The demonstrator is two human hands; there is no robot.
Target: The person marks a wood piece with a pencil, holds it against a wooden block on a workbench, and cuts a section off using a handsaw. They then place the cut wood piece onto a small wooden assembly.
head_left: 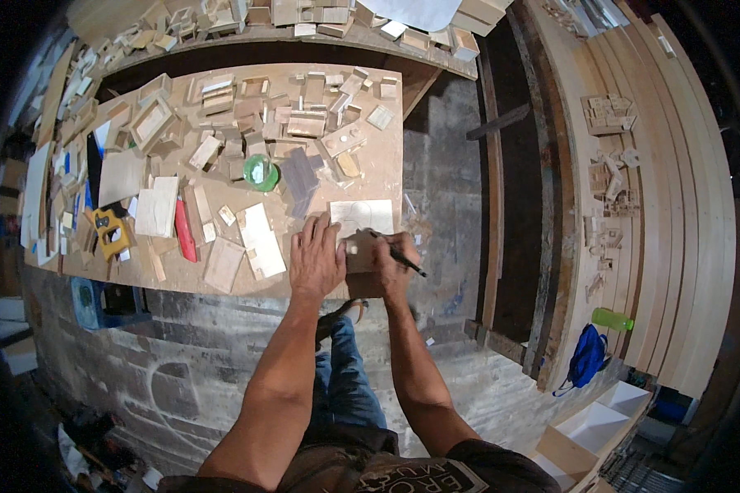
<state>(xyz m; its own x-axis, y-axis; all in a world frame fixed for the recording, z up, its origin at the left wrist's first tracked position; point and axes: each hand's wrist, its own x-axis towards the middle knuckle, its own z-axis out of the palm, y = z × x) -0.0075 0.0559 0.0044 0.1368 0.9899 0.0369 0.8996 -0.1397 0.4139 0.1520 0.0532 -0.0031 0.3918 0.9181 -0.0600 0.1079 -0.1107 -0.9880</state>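
A thin, pale wooden board lies at the table's near right edge, with a faint curved outline on its upper part. My left hand rests flat over its left side, fingers stretched out. At its right side, my right hand grips a dark pen slanting down to the right. Where the pen's tip meets the board I cannot make out. Between the hands a small pale piece shows near my left thumb. Shadow covers the board's lower part.
Wooden blocks and small boxes crowd the plywood table. Left of my hands are a green round container, a red-handled tool and a yellow tool. Long planks stand right, beside a blue bag.
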